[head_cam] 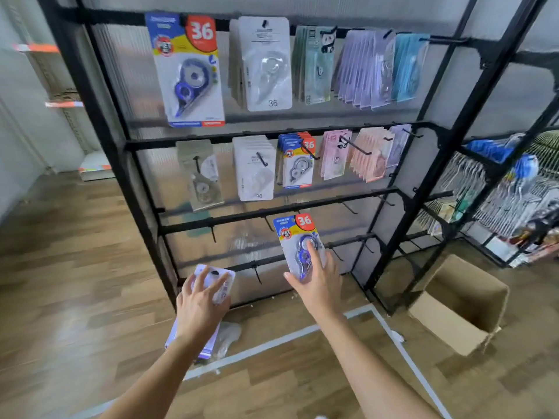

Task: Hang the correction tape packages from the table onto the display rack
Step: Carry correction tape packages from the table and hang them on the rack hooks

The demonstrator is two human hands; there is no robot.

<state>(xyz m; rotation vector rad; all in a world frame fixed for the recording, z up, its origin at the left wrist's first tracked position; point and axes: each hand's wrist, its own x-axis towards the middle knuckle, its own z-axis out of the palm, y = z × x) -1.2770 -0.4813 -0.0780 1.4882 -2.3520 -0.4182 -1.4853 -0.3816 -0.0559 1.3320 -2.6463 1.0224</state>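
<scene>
Just the one head view here. The person's right hand [317, 285] has its grip clamped on a single correction tape package [295, 234], the blue one with the red "36" badge. The fingers are spread over the front of the blister and the thumb sits at the lower left edge. It's held upright right in front of the display rack [130, 182], level with the lower rails and just beside a bare hook [267, 223]. Can't really tell if the package touches the rack, since that bit is blurry.

The left hand [199, 303] is lower and off to the left. Its grip is wrapped around a stack of packages [213, 276], with the fingers fanned over the top one, down near the bottom of the rack.

Up on the rack, a matching big blue package [189, 71] hangs top left. A bunch of the same kind [298, 161] hangs in the middle row among white, pink and purple ones.

An open cardboard box [459, 303] sits on the wooden floor [60, 282] to the right.
</scene>
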